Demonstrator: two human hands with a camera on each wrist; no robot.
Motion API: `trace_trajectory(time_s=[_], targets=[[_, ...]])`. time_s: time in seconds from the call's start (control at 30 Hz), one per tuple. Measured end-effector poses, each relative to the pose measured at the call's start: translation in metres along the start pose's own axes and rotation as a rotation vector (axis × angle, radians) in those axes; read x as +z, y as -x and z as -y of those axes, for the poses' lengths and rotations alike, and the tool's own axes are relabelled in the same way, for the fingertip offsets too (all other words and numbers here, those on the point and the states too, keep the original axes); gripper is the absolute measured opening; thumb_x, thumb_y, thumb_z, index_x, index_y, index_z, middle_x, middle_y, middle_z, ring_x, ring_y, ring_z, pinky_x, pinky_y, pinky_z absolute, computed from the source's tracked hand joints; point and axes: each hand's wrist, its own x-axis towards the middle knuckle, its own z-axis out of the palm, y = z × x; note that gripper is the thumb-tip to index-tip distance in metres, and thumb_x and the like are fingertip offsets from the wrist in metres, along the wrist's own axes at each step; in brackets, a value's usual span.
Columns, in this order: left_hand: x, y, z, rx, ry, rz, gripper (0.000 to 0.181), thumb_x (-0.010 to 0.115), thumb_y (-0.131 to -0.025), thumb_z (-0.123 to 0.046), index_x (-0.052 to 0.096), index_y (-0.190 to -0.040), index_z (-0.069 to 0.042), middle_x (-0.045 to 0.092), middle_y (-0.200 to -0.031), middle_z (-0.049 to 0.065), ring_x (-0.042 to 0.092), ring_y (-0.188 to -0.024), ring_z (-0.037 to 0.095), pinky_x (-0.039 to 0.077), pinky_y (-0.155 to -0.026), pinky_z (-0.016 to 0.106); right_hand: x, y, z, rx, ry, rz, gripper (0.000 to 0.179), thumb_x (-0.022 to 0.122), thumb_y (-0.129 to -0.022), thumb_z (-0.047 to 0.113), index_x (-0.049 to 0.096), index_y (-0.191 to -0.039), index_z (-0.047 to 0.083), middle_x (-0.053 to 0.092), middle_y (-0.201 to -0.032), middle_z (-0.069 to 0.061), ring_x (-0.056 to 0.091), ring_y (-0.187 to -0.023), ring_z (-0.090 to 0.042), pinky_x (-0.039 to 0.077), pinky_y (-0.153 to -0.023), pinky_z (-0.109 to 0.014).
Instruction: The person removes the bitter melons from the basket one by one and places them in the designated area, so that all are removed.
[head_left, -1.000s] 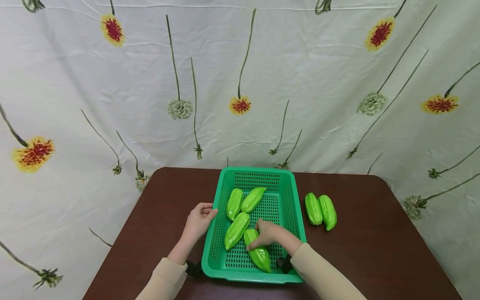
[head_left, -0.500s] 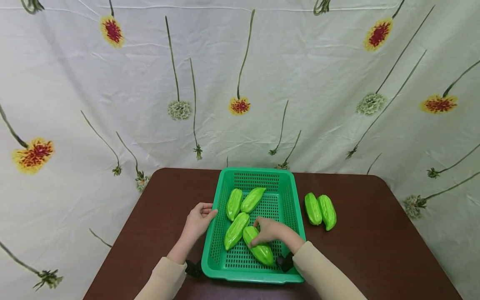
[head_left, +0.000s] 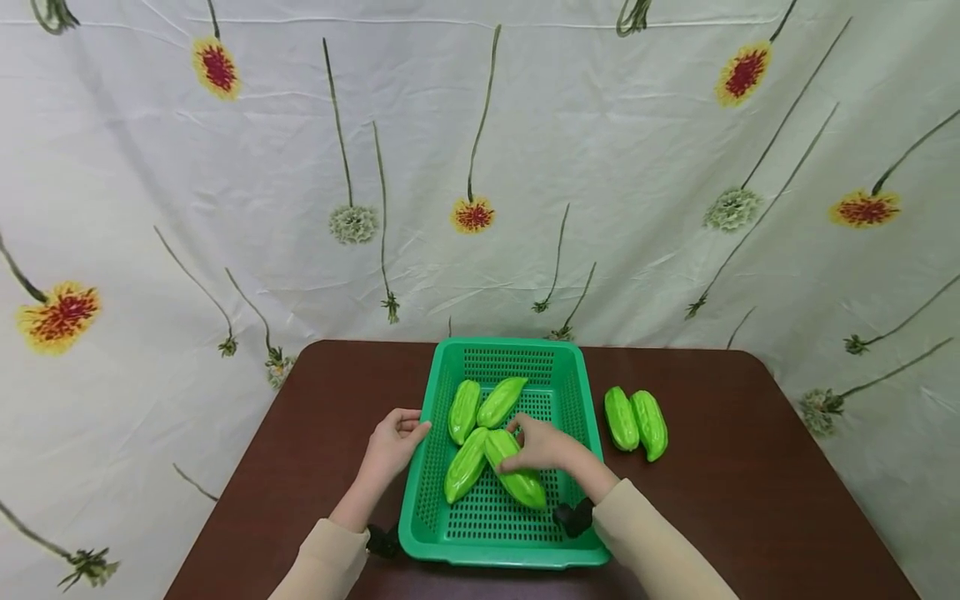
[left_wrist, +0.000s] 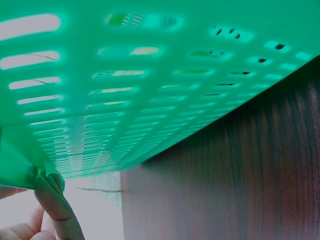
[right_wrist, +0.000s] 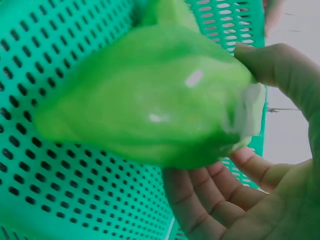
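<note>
One gourd; blunt end between curled right fingers, gripped; left fingers pinch basket rim

Green vegetable in right hand

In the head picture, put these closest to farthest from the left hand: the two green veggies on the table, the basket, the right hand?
From the left hand:
1. Basket: touching it, on its right.
2. Right hand: farther right, inside the basket.
3. Two green veggies: right of the basket.
</note>
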Motion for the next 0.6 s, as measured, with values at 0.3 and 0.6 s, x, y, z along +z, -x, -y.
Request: trace_trajectory(time_s=[0.3,0.6], targets=[[-0.001,0.0,0.0,0.0,-0.009,0.004,0.035,0.064,-0.096,-0.017,0.059,-0.123,0.004,0.064,-0.111,0.022,0.065,-0.101,0.034,0.055,-0.081,0.043,-0.021,0.004,0.002,-0.007,-0.072,-0.155,0.064,0.08,-0.081,0.03,0.051,-0.133,0.006,0.059,-0.116,-0.013,0.06,-0.095,-0.022,0.051,-0.072,-0.038],[0.0,0.0,0.0,0.001,-0.006,0.004,0.035,0.064,-0.097,-0.018,0.059,-0.124,0.004,0.064,-0.111,0.022,0.065,-0.1,0.033,0.055,-0.081,0.042,-0.044,0.011,0.001,-0.001,-0.157,-0.301,0.065,0.078,-0.084,0.033,0.05,-0.138,0.011,0.057,-0.124,-0.012,0.058,-0.105,-0.025,0.053,-0.076,-0.038]])
